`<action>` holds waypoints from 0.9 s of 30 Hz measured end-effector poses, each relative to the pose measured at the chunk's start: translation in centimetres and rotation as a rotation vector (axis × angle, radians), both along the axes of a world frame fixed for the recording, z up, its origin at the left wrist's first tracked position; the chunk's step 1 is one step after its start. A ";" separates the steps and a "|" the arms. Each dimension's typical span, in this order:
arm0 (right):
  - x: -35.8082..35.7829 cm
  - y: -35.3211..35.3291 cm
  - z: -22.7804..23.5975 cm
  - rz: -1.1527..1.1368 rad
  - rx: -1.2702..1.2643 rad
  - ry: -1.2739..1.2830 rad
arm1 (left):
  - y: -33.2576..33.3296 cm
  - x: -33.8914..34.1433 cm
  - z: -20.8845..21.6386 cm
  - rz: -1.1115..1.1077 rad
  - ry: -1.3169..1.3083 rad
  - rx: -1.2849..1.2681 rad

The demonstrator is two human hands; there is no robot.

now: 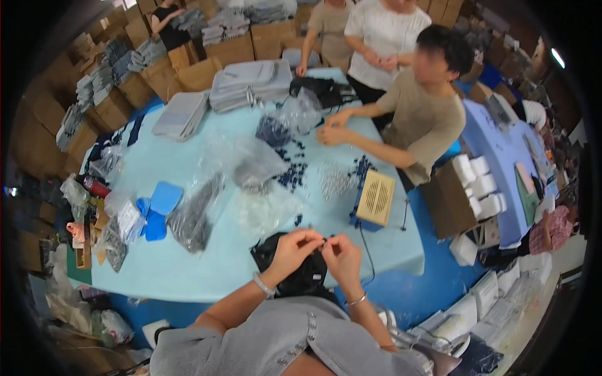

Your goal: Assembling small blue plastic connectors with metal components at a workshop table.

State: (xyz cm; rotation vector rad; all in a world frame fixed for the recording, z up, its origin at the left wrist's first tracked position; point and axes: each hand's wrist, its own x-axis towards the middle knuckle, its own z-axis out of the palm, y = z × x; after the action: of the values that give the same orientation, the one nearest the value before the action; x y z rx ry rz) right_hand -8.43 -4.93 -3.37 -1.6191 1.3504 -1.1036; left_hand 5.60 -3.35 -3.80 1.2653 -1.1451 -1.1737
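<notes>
My left hand [291,250] and my right hand [342,257] meet at the near edge of the table, fingertips pinched together. Between them is a small dark piece [324,241], too small to make out its kind. Just below my hands lies a black fabric item [301,279], perhaps a bag, partly hidden by my left wrist. Ahead of my hands are a scatter of small dark blue pieces [291,177] and a heap of small silvery pieces [337,180]. A clear plastic bag [266,210] with pale contents rests closer to me.
A beige and blue box with a slotted top [376,197] stands at the right, its cord trailing over the edge. Blue pads [165,198] and a bag of dark pieces [195,216] lie left. Grey stacks [182,116] sit far back. A co-worker's hands [335,128] work across the table [144,276].
</notes>
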 end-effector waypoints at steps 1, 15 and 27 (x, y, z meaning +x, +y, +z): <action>0.1 0.3 0.0 -0.011 -0.030 -0.013 | 0.2 0.0 0.5 0.006 -0.115 -0.107; -0.3 -1.5 1.4 0.059 -0.325 0.284 | -1.7 0.3 1.6 -0.044 -0.449 -0.319; -0.1 -2.0 1.1 0.149 -0.182 0.112 | -1.8 0.5 2.2 -0.039 -0.354 -0.196</action>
State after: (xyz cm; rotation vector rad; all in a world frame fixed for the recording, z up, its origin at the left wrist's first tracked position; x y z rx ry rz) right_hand -8.57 -6.96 -2.25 -1.9060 1.2052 -1.0857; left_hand 6.13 -5.20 -1.63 1.3342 -1.5105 -0.8595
